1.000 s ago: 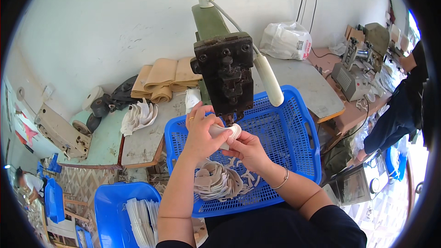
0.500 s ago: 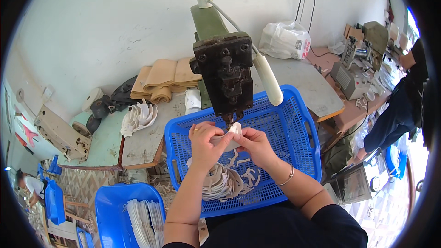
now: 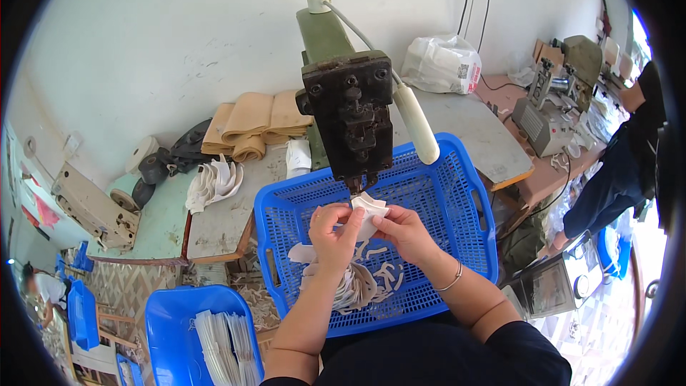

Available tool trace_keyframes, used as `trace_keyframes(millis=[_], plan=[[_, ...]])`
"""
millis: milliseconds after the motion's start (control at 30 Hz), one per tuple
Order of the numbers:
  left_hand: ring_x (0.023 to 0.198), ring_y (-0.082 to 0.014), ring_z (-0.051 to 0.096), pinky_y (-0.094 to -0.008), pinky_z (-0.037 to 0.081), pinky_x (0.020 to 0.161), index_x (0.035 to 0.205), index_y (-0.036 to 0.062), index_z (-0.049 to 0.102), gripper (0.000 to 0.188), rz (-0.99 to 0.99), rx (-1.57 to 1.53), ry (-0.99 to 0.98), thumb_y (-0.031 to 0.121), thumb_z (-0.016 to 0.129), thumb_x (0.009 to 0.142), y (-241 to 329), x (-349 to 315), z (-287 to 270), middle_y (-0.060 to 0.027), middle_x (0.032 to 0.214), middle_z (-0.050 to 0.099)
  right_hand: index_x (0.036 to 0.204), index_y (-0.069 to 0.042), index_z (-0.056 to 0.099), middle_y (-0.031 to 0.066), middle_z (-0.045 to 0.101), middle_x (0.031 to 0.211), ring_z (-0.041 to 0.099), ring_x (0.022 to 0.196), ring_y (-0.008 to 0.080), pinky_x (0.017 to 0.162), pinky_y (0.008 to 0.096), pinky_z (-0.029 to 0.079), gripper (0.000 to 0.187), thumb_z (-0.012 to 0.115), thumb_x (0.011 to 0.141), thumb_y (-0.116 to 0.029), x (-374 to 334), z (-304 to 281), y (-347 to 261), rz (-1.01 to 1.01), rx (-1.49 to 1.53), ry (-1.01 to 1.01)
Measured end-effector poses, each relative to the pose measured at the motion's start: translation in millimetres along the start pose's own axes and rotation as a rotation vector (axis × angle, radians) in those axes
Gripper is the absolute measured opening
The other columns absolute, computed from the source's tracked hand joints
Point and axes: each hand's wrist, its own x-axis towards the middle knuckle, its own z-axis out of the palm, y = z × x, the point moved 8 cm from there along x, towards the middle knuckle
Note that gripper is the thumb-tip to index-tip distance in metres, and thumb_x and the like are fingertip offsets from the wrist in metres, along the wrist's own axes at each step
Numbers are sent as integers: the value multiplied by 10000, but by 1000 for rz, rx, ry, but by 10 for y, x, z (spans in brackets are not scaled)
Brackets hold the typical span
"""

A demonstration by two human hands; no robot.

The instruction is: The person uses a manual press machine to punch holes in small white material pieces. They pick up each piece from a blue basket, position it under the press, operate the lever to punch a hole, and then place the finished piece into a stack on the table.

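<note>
Between both hands is a small white piece of sheet material [image 3: 369, 217], bent, with a curved upper edge. My left hand [image 3: 333, 236] pinches its left side between thumb and fingers. My right hand [image 3: 406, 234] grips its right side the same way. Just above the piece are the narrow tip and black head of a green machine [image 3: 350, 118]; whether they touch cannot be told. Under my hands stands a blue slatted basket [image 3: 488, 246]. A stack of similar off-white pieces [image 3: 355, 287] lies in it, partly behind my left forearm, beside thin curled offcuts [image 3: 388, 276].
A blue tub [image 3: 168, 329] with stacked white strips stands lower left. Tan folded sheets [image 3: 250, 118] and white curved pieces [image 3: 213, 184] lie on the left tables. A white plastic bag [image 3: 443, 64] sits behind the basket. At right, another person [image 3: 607, 175] stands by a machine [image 3: 547, 125].
Both hands have drawn slightly down, with the white piece now lower and more spread out between them. Its broad face shows more than before.
</note>
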Motion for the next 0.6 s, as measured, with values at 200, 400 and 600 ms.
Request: trace_keyframes(millis=[200, 400, 600], plan=[[695, -85, 526, -222, 415, 636, 751, -5, 615, 132, -198, -180, -28, 114, 669, 769, -127, -30, 111, -26, 761, 603, 953, 5, 585, 66, 614, 901, 595, 806, 134, 727, 285, 504, 185, 606, 835, -136, 14, -79, -205, -42, 10, 26], [676, -61, 501, -200, 387, 612, 752, 5, 640, 164, -411, -401, -60, 163, 683, 767, -261, -100, 258, -8, 714, 597, 904, 15, 603, 68, 623, 823, 595, 716, 121, 612, 247, 487, 199, 652, 800, -148, 47, -190, -379, -57, -85, 90], [660, -52, 490, -196, 365, 615, 726, 17, 631, 167, -453, -502, -7, 167, 668, 786, -284, -134, 277, 3, 696, 595, 883, 30, 610, 72, 627, 799, 589, 698, 116, 609, 234, 478, 194, 666, 782, -126, 101, -122, -528, -54, -222, 88]])
